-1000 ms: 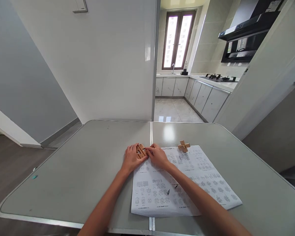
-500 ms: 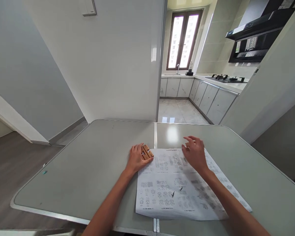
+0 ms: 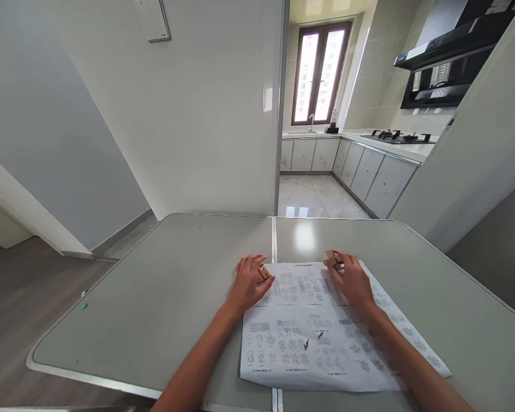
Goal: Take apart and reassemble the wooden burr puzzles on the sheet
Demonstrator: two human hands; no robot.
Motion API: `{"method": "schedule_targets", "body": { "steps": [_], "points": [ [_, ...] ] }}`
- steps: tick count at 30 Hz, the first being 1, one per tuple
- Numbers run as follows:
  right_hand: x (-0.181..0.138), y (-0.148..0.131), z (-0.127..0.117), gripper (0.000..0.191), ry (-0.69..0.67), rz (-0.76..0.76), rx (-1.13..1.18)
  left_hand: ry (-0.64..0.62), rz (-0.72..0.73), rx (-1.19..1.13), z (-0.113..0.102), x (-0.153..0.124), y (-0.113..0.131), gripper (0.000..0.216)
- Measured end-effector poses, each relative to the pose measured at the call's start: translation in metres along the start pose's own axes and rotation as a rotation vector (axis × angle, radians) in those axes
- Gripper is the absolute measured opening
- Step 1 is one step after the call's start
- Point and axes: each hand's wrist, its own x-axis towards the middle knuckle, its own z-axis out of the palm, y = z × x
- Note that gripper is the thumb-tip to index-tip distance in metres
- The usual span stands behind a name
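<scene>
My left hand [image 3: 248, 283] rests on the grey table with its fingers curled over a small group of wooden puzzle pieces [image 3: 264, 275] at the top left corner of a printed sheet [image 3: 326, 337]. My right hand [image 3: 352, 280] lies on the sheet's upper edge, its fingers closed round a small wooden cross-shaped puzzle [image 3: 333, 259]. Most of the cross puzzle is hidden by the fingers.
The folding table [image 3: 154, 297] has a seam down its middle and a metal rim. A small teal mark [image 3: 84, 306] lies near its left edge. Beyond the table stand a white wall and an open kitchen with cabinets [image 3: 369, 171] and a window.
My right hand left the wooden pieces under my left hand, swung right across the sheet and closed on the cross-shaped puzzle. The left hand stayed on its pieces. The view shifted slightly.
</scene>
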Motion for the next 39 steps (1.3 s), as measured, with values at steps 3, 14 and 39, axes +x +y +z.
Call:
{"method": "schedule_targets", "body": {
  "steps": [3, 14, 39],
  "points": [
    [0.000, -0.018, -0.004, 0.049, 0.009, -0.076, 0.250, -0.005, 0.007, -0.034, 0.000, 0.000, 0.005, 0.039],
    [-0.032, -0.088, -0.010, 0.047, -0.232, -0.264, 0.656, -0.193, -0.060, -0.504, -0.005, 0.000, 0.038, 0.047],
    [-0.040, -0.099, -0.006, 0.046, -0.191, -0.407, 0.544, -0.214, -0.186, -0.750, 0.003, 0.002, 0.035, 0.056]
  ]
}}
